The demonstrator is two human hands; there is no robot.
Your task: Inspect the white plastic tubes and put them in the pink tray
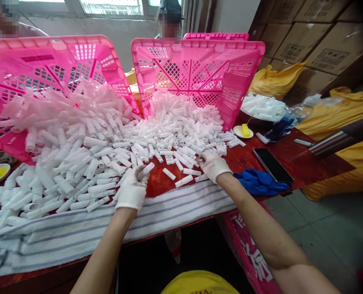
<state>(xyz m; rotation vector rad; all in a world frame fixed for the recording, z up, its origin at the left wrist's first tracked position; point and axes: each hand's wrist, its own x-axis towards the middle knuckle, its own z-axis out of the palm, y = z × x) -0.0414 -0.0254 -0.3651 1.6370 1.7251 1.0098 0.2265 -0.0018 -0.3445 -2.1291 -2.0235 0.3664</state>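
Observation:
White gloves cover both of my hands. My left hand (pixel 132 185) is closed on a small white plastic tube (pixel 147 168), held between thumb and fingers at the front of a large heap of similar tubes (pixel 98 143). My right hand (pixel 213 165) reaches to the right front of the smaller heap (pixel 181 126), its fingertips down at the tubes there; whether they grip one is hidden. Between the hands, several loose tubes with dark markings, such as this tube (pixel 169 174), lie on the red table (pixel 157 185).
Two pink crates (pixel 196 61) stand tipped behind the heaps. A striped towel (pixel 169 208) runs along the front edge. To the right are a blue cloth (pixel 257 183), a phone (pixel 273 164), a plate with a yellow block (pixel 243 131) and a bowl of tubes (pixel 262 108).

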